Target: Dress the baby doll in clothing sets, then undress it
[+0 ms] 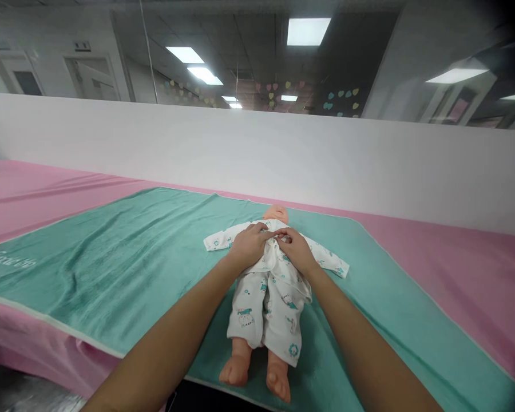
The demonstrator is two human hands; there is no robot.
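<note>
A baby doll (276,214) lies on its back on the teal blanket (124,269), its bare feet toward me. It wears a white printed long-sleeved top (330,260) and matching trousers (246,312). On the chest, my left hand (252,245) is closed at the fingertips on the top's front. My right hand (297,250) pinches the same front edge, its fingertips meeting those of the left. The exact bit of cloth or fastening between them is too small to make out. Below the hands, the top's hem hangs loosely over the waist.
The teal blanket lies over a pink cover (467,257) on a raised surface. A low white wall (223,143) runs along the back, with a glass panel (257,57) above it reflecting ceiling lights. At the lower left, the pink cover drops over the surface's edge.
</note>
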